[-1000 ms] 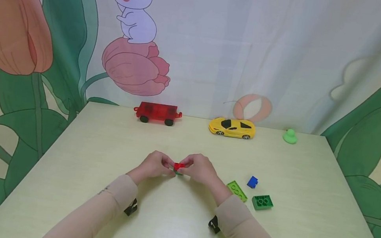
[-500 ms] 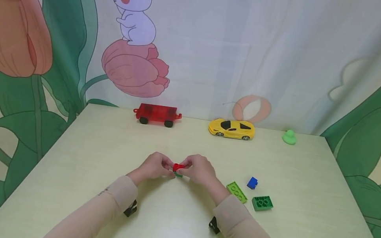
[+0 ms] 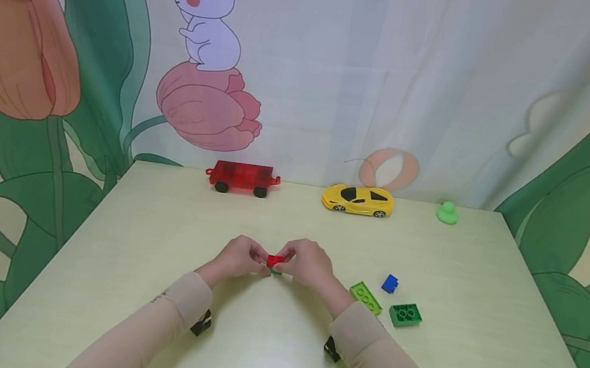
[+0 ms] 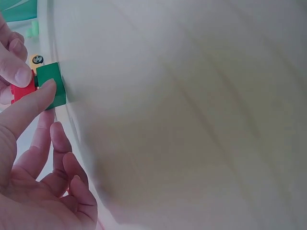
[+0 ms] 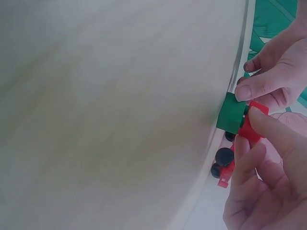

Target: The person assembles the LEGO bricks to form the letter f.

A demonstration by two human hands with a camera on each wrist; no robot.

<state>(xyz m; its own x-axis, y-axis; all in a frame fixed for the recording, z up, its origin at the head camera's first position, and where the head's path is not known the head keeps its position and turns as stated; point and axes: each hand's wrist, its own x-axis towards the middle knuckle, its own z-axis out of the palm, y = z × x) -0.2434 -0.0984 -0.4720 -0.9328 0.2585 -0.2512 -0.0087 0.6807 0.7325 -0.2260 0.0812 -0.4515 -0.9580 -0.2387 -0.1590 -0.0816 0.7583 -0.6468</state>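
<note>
My left hand [image 3: 237,257] pinches a green toy brick [image 4: 52,72], its thumb pressed on the brick's side. Between the thumb and fingers of my right hand [image 3: 310,264] is a red toy brick [image 3: 274,260], held right above the green one. In the right wrist view, the dark studs of the green brick [image 5: 231,113] show in a narrow gap beside the red brick [image 5: 249,130], so the two are not fully pressed together. Both hands are over the middle of the table, fingertips close to each other. My fingers hide part of each brick.
To the right lie a light green brick [image 3: 366,298], a blue brick [image 3: 390,283] and a dark green brick [image 3: 405,315]. Along the back edge stand a red wagon [image 3: 243,177], a yellow toy car [image 3: 357,199] and a green duck-like toy [image 3: 447,213]. A printed curtain [image 3: 319,76] hangs behind.
The red brick has been tilted and turned slightly above the green brick and now looks more level. Both hands keep nearly the same place. The loose toys have not moved.
</note>
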